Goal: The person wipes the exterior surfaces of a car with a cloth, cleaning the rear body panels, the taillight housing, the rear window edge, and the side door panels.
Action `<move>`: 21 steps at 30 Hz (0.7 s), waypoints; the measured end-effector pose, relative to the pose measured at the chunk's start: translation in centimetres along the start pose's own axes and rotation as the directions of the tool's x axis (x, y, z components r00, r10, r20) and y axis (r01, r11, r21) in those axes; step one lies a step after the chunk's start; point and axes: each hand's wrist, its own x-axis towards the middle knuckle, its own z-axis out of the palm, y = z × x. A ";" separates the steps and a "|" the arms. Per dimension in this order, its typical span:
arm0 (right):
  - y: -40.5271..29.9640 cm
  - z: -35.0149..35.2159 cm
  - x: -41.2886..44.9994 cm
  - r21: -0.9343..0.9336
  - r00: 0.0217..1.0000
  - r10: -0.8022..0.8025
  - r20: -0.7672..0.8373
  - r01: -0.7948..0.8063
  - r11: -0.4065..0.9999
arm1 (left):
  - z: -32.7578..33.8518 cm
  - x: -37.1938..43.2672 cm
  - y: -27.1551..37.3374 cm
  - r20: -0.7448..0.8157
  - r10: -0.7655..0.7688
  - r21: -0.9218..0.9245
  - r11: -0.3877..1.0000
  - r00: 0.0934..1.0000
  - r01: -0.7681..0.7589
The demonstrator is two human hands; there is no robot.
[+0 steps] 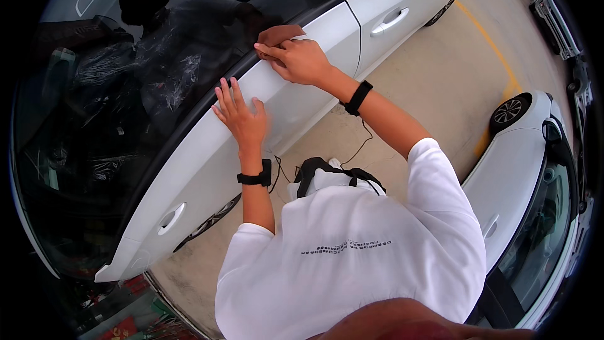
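Note:
A white car stands before me, with a white door panel (325, 33) and dark window glass (188, 52). My right hand (302, 59) grips a brown cloth or sheet (282, 34) against the black trim at the window's lower edge. Lower down the same edge, my left hand (239, 111) rests with spread fingers on the black window trim (188, 125) and the white panel, holding nothing. Both wrists wear black bands. Behind the glass, or reflected in it, shiny clear plastic film shows; I cannot tell which.
White door handles (390, 22) stick out on both sides of my hands. A second white car (507, 165) is parked at the right, across pale pavement (424, 85) with a yellow line (490, 40). Thin black cables (363, 144) hang near my body. Red and green items lie at the lower left.

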 end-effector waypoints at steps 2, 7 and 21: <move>3.8 0.2 -0.1 0.006 0.997 -0.015 -0.074 0.016 1.000 | 0.3 0.7 0.1 -0.053 -0.078 0.010 0.997 0.995 0.079; 5.8 0.2 -1.5 0.099 0.989 0.090 -0.113 -0.079 0.992 | 1.6 0.5 -0.1 -0.222 -0.105 0.202 0.968 0.969 0.151; 29.9 -8.2 2.3 0.077 0.841 0.219 -0.495 -0.208 0.975 | 4.3 4.2 1.4 -0.545 -0.284 0.105 0.910 0.789 0.400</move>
